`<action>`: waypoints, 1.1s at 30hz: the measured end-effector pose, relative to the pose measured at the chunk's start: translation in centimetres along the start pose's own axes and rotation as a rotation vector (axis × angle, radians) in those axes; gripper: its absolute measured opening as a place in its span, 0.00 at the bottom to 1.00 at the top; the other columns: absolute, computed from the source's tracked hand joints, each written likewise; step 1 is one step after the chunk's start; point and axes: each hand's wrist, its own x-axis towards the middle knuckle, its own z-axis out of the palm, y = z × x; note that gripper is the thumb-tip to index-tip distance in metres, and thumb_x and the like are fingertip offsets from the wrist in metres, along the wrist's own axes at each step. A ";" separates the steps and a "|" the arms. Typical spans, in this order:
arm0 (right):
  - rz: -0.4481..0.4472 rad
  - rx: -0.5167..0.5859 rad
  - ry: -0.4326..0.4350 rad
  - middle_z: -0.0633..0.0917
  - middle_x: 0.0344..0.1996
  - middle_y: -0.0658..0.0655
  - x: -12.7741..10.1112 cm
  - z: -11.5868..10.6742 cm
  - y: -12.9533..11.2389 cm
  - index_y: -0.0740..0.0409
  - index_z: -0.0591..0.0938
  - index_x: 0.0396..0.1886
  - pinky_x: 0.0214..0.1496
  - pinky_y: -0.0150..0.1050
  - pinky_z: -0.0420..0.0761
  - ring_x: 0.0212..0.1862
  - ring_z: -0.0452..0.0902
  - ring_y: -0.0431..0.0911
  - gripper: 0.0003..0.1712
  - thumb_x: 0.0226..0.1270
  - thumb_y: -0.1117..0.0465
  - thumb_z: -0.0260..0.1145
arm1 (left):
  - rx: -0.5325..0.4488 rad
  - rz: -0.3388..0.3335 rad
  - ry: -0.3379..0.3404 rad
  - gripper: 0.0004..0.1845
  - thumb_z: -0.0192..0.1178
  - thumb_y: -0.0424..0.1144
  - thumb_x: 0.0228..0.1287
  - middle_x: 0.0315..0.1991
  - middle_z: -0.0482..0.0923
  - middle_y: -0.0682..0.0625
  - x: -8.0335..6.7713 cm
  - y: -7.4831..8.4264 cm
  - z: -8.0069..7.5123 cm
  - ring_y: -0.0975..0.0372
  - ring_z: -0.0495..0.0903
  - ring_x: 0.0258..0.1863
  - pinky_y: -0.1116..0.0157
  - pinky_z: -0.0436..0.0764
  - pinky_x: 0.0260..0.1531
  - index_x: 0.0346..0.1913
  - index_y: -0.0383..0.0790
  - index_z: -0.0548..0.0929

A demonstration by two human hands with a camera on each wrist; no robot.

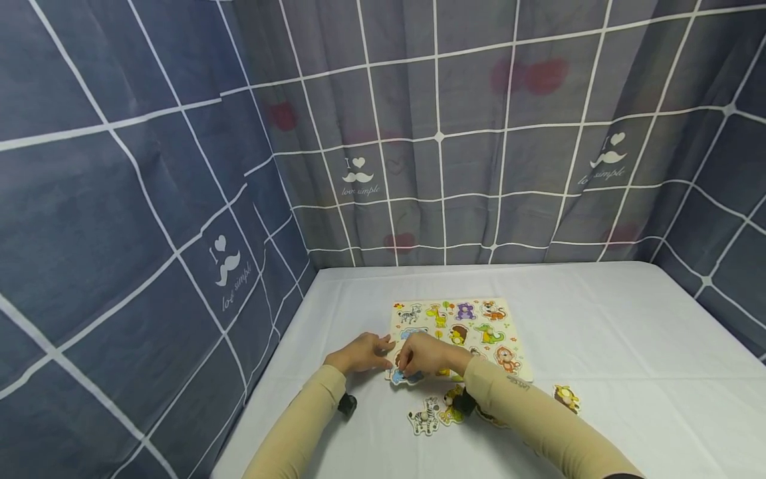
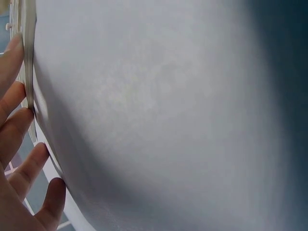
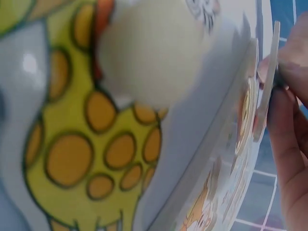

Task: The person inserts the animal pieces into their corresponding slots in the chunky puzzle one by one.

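A wooden animal puzzle board (image 1: 516, 336) lies on the white table, printed with a zebra, giraffe, crocodile and others. My left hand (image 1: 362, 352) is at its left side, and in the left wrist view the fingers (image 2: 19, 132) touch the board's edge. Over the lower left corner, my right hand (image 1: 426, 352) pinches a blue puzzle piece (image 1: 407, 378). Seen edge-on in the right wrist view, that thin piece (image 3: 269, 82) stands tilted close to the board between thumb and fingers. Its animal is partly hidden.
In front of the board lie a zebra piece (image 1: 425, 418) and a yellow spotted piece (image 1: 450, 407), seen close up as a giraffe (image 3: 70, 159) with a knob. Another yellow piece (image 1: 565, 398) lies right of my forearm. Grid-patterned curtains (image 1: 413, 159) surround the table.
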 end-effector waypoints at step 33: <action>0.186 0.004 0.342 0.90 0.32 0.53 0.6 -1.2 2.3 0.60 0.90 0.27 0.33 0.33 0.83 0.30 0.81 0.38 0.04 0.59 0.70 0.73 | -0.035 -0.052 0.000 0.32 0.71 0.48 0.60 0.74 0.65 0.49 -0.1 -0.1 0.0 0.48 0.66 0.73 0.50 0.64 0.74 0.66 0.44 0.77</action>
